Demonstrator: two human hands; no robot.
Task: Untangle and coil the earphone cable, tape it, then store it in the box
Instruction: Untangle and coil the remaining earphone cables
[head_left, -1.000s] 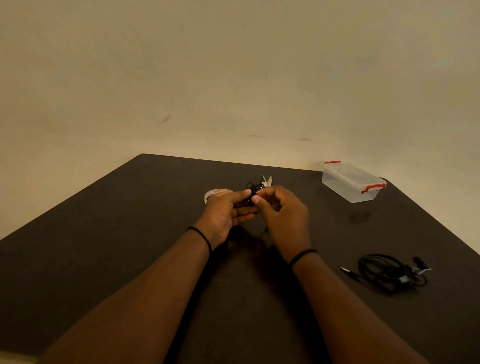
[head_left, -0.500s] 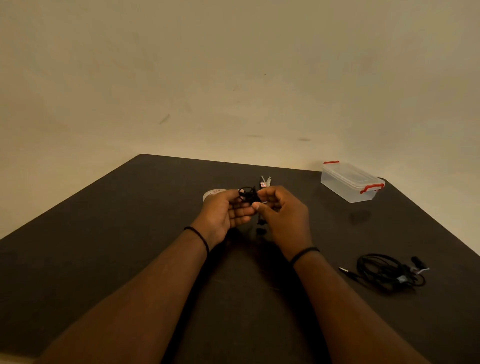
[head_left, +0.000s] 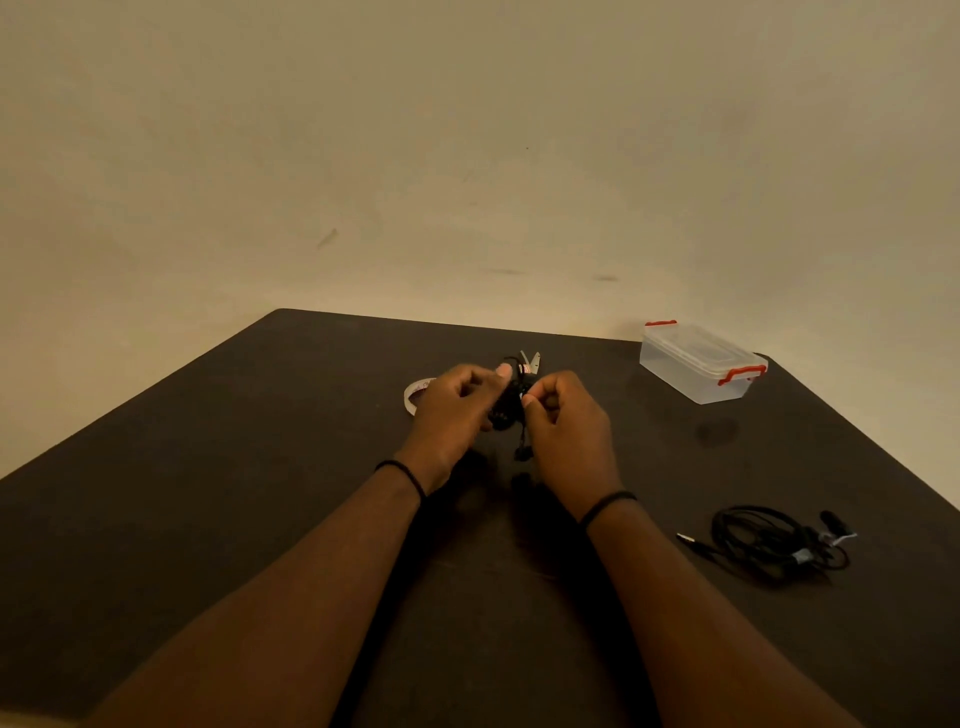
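Note:
A small black coiled earphone cable (head_left: 508, 408) is held above the middle of the dark table (head_left: 208, 467), pinched between my left hand (head_left: 457, 410) and my right hand (head_left: 566, 426). A short end with a plug or earbud dangles below the coil, between my hands. A white roll of tape (head_left: 414, 396) lies on the table just behind my left hand, partly hidden by it. The clear plastic box (head_left: 698, 366) with red clips stands closed at the far right.
A second black earphone cable (head_left: 769, 538) lies loosely bundled on the table to the right, its jack pointing left. Small scissors (head_left: 531, 361) rest just beyond my hands. A beige wall rises behind the table's far edge.
Both hands have turned around the coil: my left thumb is now on top of it and a short end now hangs lower between my hands.

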